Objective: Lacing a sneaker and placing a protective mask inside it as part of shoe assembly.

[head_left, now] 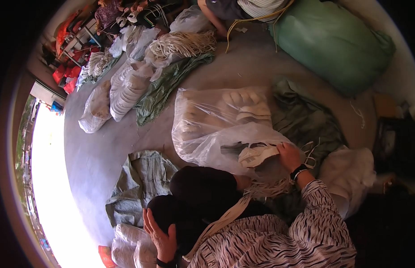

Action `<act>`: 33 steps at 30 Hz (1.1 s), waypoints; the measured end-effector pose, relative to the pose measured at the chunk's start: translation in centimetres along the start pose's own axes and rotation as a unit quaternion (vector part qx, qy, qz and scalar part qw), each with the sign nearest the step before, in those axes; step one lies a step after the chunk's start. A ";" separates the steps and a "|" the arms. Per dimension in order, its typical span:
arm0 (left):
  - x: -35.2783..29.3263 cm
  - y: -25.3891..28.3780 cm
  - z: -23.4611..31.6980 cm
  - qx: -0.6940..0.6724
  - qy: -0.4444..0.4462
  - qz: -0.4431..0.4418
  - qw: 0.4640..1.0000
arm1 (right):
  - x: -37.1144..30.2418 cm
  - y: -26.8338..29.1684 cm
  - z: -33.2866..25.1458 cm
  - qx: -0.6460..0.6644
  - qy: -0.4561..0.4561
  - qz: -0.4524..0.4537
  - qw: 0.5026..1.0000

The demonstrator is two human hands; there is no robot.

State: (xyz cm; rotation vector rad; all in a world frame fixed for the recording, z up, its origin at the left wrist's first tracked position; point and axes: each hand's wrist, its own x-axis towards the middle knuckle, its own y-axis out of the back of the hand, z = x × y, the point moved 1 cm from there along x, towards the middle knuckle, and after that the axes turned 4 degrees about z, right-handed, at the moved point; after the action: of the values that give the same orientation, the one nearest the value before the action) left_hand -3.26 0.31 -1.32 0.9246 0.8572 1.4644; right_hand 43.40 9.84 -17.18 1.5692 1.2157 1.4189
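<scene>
My right hand [289, 157], with a dark band at its wrist, is closed on the edge of a cream curved piece [259, 155] at the mouth of a large clear plastic bag [203, 138]. Inside that bag lie stacks of similar pale rounded pieces, seen dimly through the film. What the pieces are I cannot make out. My left hand [160, 234] is raised beside my dark-clad knee, fingers stretched out and holding nothing. Long pale flat strips [230, 219] run across my lap, and more loose strips gather below the bag's mouth.
Dark green sheeting [306, 111] lies behind the bag; grey-green woven cloth [142, 183] is at left. Wrapped stacks [127, 89] and strip bundles [183, 44] line the far left. A bulky green sack [332, 44] stands far right. Other people sit at the back.
</scene>
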 end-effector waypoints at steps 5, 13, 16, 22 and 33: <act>0.0 0.1 -0.2 0.013 -0.008 0.016 1.000 | -5.2 1.4 -0.9 0.045 0.020 -0.033 0.998; 0.7 -0.8 0.5 0.012 -0.012 0.007 1.000 | -7.9 -0.5 -2.5 0.062 -0.098 -0.044 0.992; 1.0 -0.9 0.7 0.008 -0.024 0.005 1.000 | -6.7 -0.6 -3.2 0.045 -0.122 0.015 0.991; 1.8 -1.2 0.8 -0.015 -0.025 -0.007 1.000 | -2.6 -3.4 -2.1 0.086 -0.137 -0.162 0.974; 1.7 0.5 -0.4 -0.073 -0.041 0.012 0.996 | 10.9 24.1 -11.0 0.470 0.056 0.036 0.880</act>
State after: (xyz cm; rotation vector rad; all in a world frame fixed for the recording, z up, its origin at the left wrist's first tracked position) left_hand -3.90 1.92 -0.95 0.8804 0.6719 1.4784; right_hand 36.77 11.21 10.66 2.1716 2.1300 0.9808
